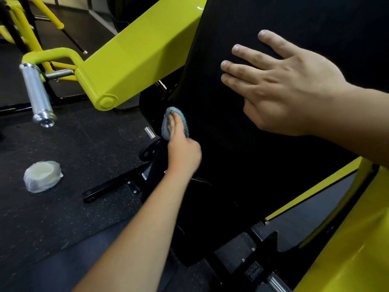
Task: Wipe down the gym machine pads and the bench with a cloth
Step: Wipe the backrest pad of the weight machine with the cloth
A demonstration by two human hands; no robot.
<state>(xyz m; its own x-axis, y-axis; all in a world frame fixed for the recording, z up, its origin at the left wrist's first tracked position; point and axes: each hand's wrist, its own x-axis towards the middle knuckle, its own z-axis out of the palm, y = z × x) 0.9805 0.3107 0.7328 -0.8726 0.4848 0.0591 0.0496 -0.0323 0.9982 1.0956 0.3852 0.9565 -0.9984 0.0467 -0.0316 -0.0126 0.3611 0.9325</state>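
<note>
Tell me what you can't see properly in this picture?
- Head view: most of the blue cloth is covered by the left hand.
- The black pad runs off the top edge.
- The sticker on the frame is too small to read.
- The right hand hides the pad under its palm.

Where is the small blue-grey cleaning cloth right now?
The blue-grey terry cloth sits mid-frame in the head view, pressed by the left hand against the left edge of the black padded backrest, just below the yellow steel arm.
</note>
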